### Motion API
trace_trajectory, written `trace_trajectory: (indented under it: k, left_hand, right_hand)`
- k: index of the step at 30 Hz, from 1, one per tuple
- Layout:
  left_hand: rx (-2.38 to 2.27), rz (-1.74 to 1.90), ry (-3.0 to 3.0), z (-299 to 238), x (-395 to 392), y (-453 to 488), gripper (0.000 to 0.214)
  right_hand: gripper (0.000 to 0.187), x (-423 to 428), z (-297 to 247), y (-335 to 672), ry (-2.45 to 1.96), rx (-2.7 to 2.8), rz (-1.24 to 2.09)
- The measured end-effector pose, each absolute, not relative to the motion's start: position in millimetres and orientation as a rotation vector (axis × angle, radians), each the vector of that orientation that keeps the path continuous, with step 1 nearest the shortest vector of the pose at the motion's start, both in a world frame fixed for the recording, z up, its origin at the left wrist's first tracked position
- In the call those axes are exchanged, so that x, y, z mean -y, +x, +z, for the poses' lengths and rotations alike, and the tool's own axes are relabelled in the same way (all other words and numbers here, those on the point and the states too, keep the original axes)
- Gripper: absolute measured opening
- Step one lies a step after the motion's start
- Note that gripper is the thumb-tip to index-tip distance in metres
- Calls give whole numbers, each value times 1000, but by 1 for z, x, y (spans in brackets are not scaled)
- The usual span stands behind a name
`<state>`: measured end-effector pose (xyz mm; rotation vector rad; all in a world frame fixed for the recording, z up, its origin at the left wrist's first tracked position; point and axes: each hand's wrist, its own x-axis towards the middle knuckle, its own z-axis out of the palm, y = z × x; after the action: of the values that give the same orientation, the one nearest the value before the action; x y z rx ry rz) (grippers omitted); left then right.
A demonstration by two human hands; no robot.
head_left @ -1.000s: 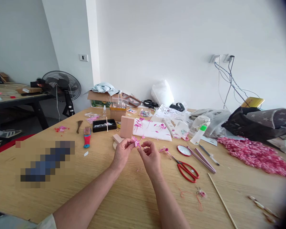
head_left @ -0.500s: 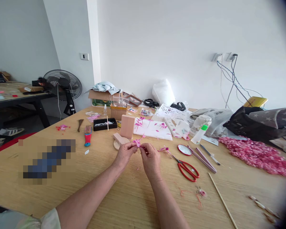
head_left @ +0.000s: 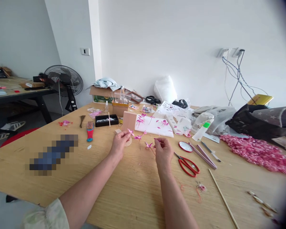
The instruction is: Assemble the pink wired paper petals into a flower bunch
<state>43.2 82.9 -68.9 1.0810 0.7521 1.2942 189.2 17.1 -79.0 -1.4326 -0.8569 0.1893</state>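
My left hand (head_left: 119,144) pinches a small pink artificial flower (head_left: 130,131) between thumb and fingertips, above a round wooden base. To the right, my right hand (head_left: 163,152) is closed, thumb against fingers. A small dark pink tip shows at its fingertips, but what it holds is mostly hidden. Between the hands are more pink flowers, one on a thin stem (head_left: 148,145) close to my right fingers and another (head_left: 138,137) nearer the left. An upright wooden block (head_left: 129,121) stands behind my left hand. Beside it lies a white pad (head_left: 154,128) with pink flowers on it.
Right of my right hand lie red-handled scissors (head_left: 188,166), a round mirror (head_left: 185,146), tweezers (head_left: 206,156) and a wooden stick (head_left: 222,197). A pink heap (head_left: 255,151) spreads at far right. Left are a brush (head_left: 90,131) and a black tray (head_left: 106,120).
My hands were together at one pink flower and are now apart, the left slightly left and the right to the right. More pink flowers now show between them. The view has shifted slightly.
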Motion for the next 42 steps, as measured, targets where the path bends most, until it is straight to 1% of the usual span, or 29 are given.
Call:
trace_trajectory:
  k: [2,4,9,11,13,15,17,19,22,26,30,34,36,38,42]
  left_hand:
    - [-718,1360,1072,-61,-85,36,19]
    - [-676,1345,1122,-56,-83,31,18]
    - [-587,1160,1212,-63,-78,25,13]
    - [-554,1109,1161,-71,-79,25,14]
    - [-535,1081,1100,-77,-81,25,15]
    - [-529,1060,1051,-81,-82,24,18]
    - [-540,1040,1019,-83,-82,24,21]
    - [-554,1025,1001,-84,-80,24,21]
    - [-541,1006,1007,-85,-76,26,18]
    - [-521,979,1089,-88,-72,28,18]
    - [-561,985,1119,-91,-71,29,18]
    - [-624,1019,1082,-92,-77,25,17]
    - [-641,1067,1039,-91,-82,22,16]
    - [-630,1136,1017,-89,-87,19,17]
    - [-582,1204,1042,-86,-92,14,15]
  right_hand:
    - [7,-19,-82,187,-1492,1017,250]
    - [6,-22,-88,180,-1550,1204,323]
    - [15,-27,-105,157,-1605,1480,388]
    - [20,-27,-107,153,-1555,1584,404]
    - [25,-26,-104,153,-1489,1649,348]
    - [26,-23,-99,155,-1464,1615,228]
    - [21,-20,-92,156,-1469,1515,139]
    - [16,-17,-88,154,-1458,1475,124]
    - [22,-16,-88,148,-1447,1546,107]
    - [10,-18,-93,143,-1486,1593,-12]
    - [15,-18,-93,147,-1497,1565,-110]
    - [16,-16,-86,163,-1571,1396,-181]
    - [15,-16,-85,170,-1627,1308,-188]
    - [14,-17,-87,172,-1697,1338,-148]
    - [17,-21,-96,158,-1723,1683,6]
